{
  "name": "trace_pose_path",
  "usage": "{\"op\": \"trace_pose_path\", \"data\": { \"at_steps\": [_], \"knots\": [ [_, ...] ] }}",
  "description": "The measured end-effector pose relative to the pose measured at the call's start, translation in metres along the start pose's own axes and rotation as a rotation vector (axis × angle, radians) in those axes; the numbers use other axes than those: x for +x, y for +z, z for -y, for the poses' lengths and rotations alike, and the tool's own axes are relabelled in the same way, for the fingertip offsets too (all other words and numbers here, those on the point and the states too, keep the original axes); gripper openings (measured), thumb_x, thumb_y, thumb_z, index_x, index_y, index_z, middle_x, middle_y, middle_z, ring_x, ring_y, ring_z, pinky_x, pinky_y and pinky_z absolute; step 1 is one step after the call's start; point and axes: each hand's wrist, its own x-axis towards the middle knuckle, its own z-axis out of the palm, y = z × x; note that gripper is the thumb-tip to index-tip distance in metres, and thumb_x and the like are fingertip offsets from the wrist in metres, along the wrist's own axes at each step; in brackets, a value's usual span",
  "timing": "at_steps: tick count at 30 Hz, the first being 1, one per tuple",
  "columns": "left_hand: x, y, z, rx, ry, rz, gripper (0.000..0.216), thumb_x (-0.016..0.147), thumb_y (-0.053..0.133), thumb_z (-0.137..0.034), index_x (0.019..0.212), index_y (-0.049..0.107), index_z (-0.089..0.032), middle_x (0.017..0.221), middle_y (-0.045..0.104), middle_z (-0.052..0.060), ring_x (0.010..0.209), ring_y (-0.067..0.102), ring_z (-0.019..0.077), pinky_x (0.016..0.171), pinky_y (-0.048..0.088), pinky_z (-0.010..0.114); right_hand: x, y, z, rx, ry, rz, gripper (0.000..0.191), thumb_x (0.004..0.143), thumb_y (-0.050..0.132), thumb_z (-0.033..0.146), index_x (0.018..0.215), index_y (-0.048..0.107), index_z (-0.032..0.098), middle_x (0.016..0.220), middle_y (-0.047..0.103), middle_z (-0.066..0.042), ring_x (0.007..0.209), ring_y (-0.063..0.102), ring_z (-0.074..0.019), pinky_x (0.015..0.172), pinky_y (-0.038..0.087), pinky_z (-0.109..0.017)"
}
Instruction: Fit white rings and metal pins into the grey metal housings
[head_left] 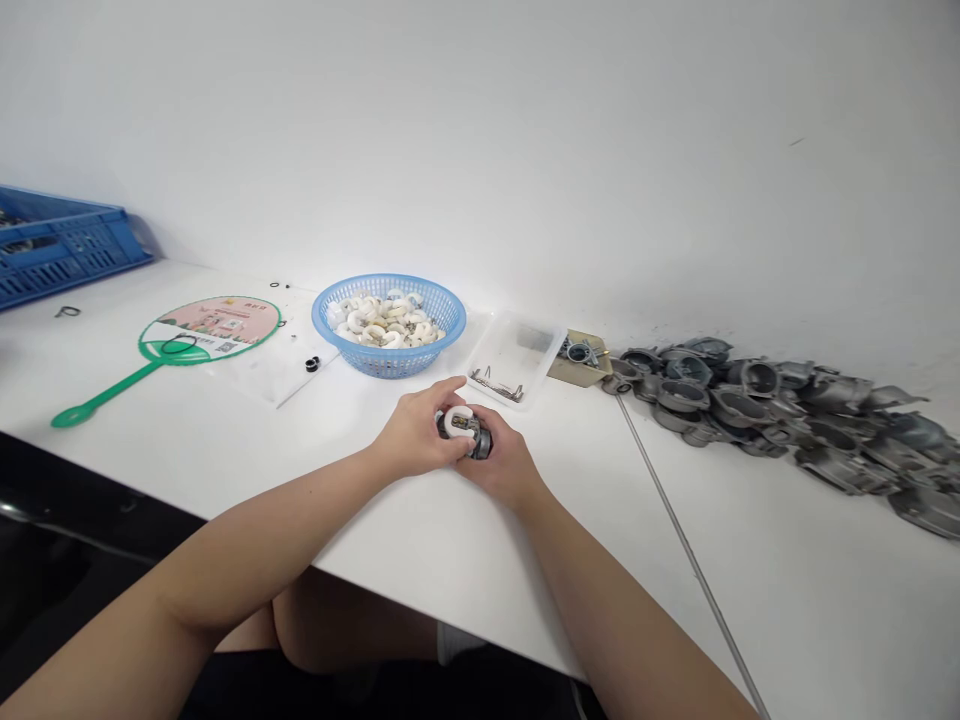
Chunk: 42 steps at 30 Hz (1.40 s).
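Observation:
Both my hands meet at the middle of the white table [420, 560]. My left hand [415, 433] and my right hand [504, 462] are closed together around a small grey metal part [474, 438] with a white ring-shaped piece [458, 421] on top of it. Just beyond them stands a blue plastic basket [388, 357] filled with several white rings [386, 320]. A clear shallow tray [517, 352] with thin metal pins lies to the right of the basket.
A heap of several grey metal housings [780, 405] spreads along the wall at right, next to a small cardboard box [581, 357]. A green-handled hand fan [199, 333] lies at left, with a blue crate [60, 240] at far left. A thin metal rod [686, 550] runs across the table.

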Motion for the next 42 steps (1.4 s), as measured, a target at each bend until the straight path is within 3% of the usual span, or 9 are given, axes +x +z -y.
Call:
{"op": "trace_pose_path", "data": {
  "at_steps": [6,9,13,17,23,27,31,36,42],
  "knots": [
    [-0.001,0.0,0.002,0.008,-0.071,0.023,0.071,0.06,0.068,-0.027,0.126,0.042,-0.021,0.103,0.063,0.003,0.088,0.06,0.0194,0.072,0.052,0.03,-0.001,-0.003,0.0,-0.012,0.007,0.017,0.058,0.058,0.072,0.03,0.112,0.051,0.024,0.103,0.063,-0.003,0.086,0.061,-0.0213,0.073,0.05,-0.033],
    [-0.001,0.0,0.005,0.03,-0.025,0.008,0.068,0.064,0.065,-0.029,0.127,0.04,-0.021,0.103,0.063,0.003,0.088,0.06,0.019,0.075,0.051,0.031,-0.001,-0.005,-0.001,-0.016,-0.009,0.037,0.058,0.059,0.072,0.03,0.113,0.05,0.024,0.102,0.063,-0.003,0.087,0.06,-0.0211,0.075,0.05,-0.033],
    [0.0,0.0,0.006,0.112,0.105,-0.003,0.05,0.074,0.056,-0.028,0.122,0.046,-0.017,0.104,0.063,0.006,0.089,0.06,0.0189,0.084,0.048,0.033,-0.001,-0.004,0.0,-0.023,-0.023,0.032,0.058,0.061,0.071,0.03,0.114,0.049,0.025,0.106,0.062,-0.002,0.092,0.059,-0.0216,0.078,0.049,-0.033],
    [0.006,0.001,0.003,0.182,0.191,0.009,0.023,0.082,0.046,-0.024,0.099,0.059,-0.016,0.096,0.065,0.007,0.088,0.059,0.0184,0.081,0.046,0.03,0.001,-0.003,-0.001,-0.021,-0.002,0.035,0.056,0.06,0.071,0.029,0.112,0.05,0.024,0.103,0.063,-0.002,0.092,0.059,-0.0217,0.077,0.049,-0.033],
    [0.018,0.004,0.005,0.167,0.0,-0.054,0.027,0.089,0.035,-0.032,0.09,0.059,-0.018,0.079,0.065,0.004,0.075,0.06,0.0169,0.071,0.046,0.029,0.0,-0.004,-0.008,-0.023,0.01,0.042,0.061,0.06,0.073,0.032,0.115,0.048,0.024,0.103,0.063,-0.003,0.091,0.06,-0.0223,0.078,0.049,-0.034],
    [0.024,-0.001,0.013,-0.058,-0.178,-0.179,0.031,0.088,0.036,-0.037,0.087,0.058,-0.016,0.069,0.062,0.002,0.06,0.056,0.0142,0.061,0.046,0.027,-0.001,-0.004,-0.009,-0.026,0.037,0.038,0.065,0.059,0.074,0.032,0.118,0.047,0.023,0.104,0.062,-0.004,0.092,0.06,-0.0221,0.081,0.049,-0.035],
    [0.024,-0.005,0.013,-0.211,-0.281,-0.14,0.037,0.087,0.034,-0.043,0.083,0.059,-0.014,0.059,0.056,-0.001,0.048,0.048,0.0107,0.051,0.04,0.024,-0.001,-0.003,-0.007,-0.021,0.024,0.039,0.065,0.06,0.073,0.031,0.118,0.047,0.023,0.105,0.062,-0.004,0.093,0.06,-0.0216,0.083,0.048,-0.035],
    [0.018,0.003,0.004,0.033,-0.191,0.019,0.036,0.087,0.034,-0.041,0.078,0.059,-0.016,0.059,0.056,-0.001,0.057,0.051,0.0122,0.055,0.038,0.023,0.0,-0.003,-0.007,-0.056,0.0,0.031,0.063,0.06,0.072,0.03,0.117,0.047,0.022,0.103,0.063,-0.004,0.09,0.061,-0.021,0.08,0.049,-0.035],
    [0.017,0.01,-0.002,0.275,-0.156,0.013,0.037,0.089,0.033,-0.038,0.068,0.056,-0.018,0.06,0.056,0.0,0.061,0.052,0.0134,0.058,0.036,0.024,0.002,-0.003,-0.008,-0.028,0.005,0.039,0.062,0.06,0.073,0.029,0.117,0.047,0.023,0.1,0.063,-0.003,0.087,0.061,-0.0205,0.076,0.05,-0.033]
  ]
}}
